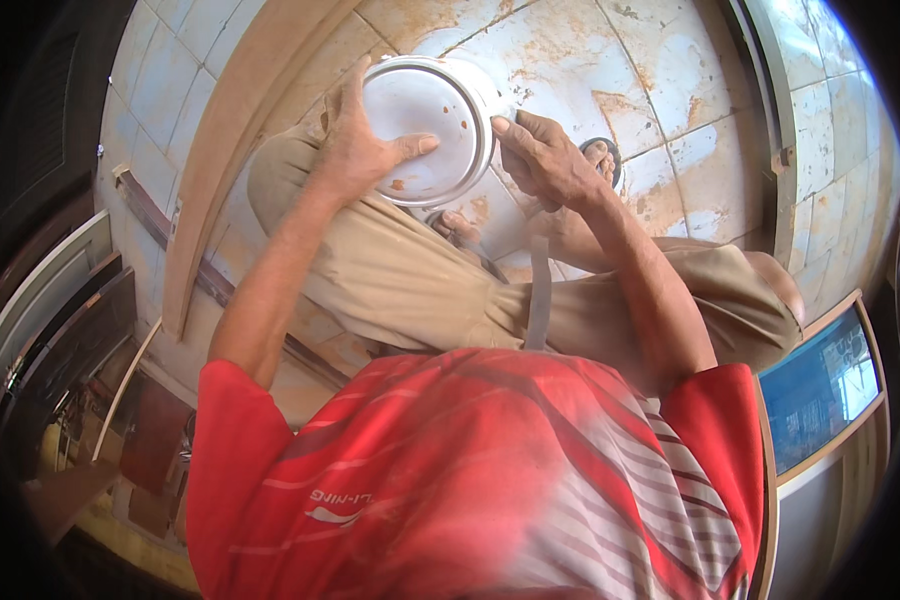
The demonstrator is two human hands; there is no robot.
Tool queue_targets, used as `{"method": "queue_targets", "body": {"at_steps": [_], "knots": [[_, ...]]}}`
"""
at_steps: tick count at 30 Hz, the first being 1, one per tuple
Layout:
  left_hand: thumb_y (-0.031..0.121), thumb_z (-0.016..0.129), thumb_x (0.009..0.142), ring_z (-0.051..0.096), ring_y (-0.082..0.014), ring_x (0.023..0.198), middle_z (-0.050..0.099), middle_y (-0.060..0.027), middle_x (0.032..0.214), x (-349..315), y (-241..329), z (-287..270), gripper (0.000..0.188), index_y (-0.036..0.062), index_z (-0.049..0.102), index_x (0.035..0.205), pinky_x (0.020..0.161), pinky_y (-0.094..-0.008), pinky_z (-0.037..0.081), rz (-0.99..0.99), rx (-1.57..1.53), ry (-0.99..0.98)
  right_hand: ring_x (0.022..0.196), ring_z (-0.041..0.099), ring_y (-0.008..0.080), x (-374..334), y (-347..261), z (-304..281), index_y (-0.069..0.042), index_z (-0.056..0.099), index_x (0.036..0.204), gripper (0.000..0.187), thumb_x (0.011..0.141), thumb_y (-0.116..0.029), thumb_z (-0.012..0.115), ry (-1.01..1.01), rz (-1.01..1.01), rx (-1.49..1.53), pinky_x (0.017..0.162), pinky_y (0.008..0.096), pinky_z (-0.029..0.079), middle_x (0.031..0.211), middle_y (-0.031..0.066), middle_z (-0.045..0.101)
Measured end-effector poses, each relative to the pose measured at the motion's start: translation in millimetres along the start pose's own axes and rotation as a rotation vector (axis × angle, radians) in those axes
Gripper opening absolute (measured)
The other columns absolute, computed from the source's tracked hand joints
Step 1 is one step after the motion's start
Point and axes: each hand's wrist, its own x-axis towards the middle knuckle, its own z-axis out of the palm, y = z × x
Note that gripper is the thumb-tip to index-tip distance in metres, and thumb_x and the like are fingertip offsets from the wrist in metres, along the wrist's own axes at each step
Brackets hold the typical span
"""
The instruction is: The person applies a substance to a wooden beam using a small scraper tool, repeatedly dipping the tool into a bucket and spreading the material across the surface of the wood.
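Observation:
A white round bucket with a white lid is tilted toward me between my hands, in front of my knees. Brown specks dot the lid. My left hand grips its left side, with the thumb lying across the lid's face and the fingers along the edge. On the right side, my right hand is closed, its thumb and forefinger pinching at the bucket's rim. Whether a small tool is inside that fist is hidden. A grey flat strip runs below the right hand down to my lap.
Around me spreads a tiled floor with brown stains. A long curved-looking wooden beam lies to the left, beside a darker bar. Dark panels lean at far left. A wood-framed glass panel stands at right.

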Motion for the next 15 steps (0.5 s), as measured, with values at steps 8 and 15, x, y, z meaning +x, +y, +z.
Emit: {"method": "queue_targets", "body": {"at_steps": [8,15], "knots": [[0.041,0.092,0.072,0.047,-0.0398,0.135,0.044,-0.0269,0.144,-2,-1,6,0.112,0.0046,0.028,0.157,0.115,-0.0467,0.040,0.055,0.130,0.072,0.074,0.067,0.0484,-26,-18,20,0.002,0.054,0.100,0.034,0.107,-0.031,0.051,0.325,-0.186,-0.849,0.070,0.0587,0.050,0.074,0.0277,0.067],[0.031,0.080,0.084,0.058,-0.0340,0.123,0.060,-0.0143,0.132,20,44,15,0.057,0.0067,0.060,0.132,0.109,-0.0451,0.042,0.636,0.554,-0.022,0.082,0.068,0.0431,-16,-8,11,0.003,0.053,0.095,0.024,0.104,-0.019,0.050,0.016,-0.166,-0.581,0.067,0.0493,0.051,0.080,0.0291,0.065]]}}
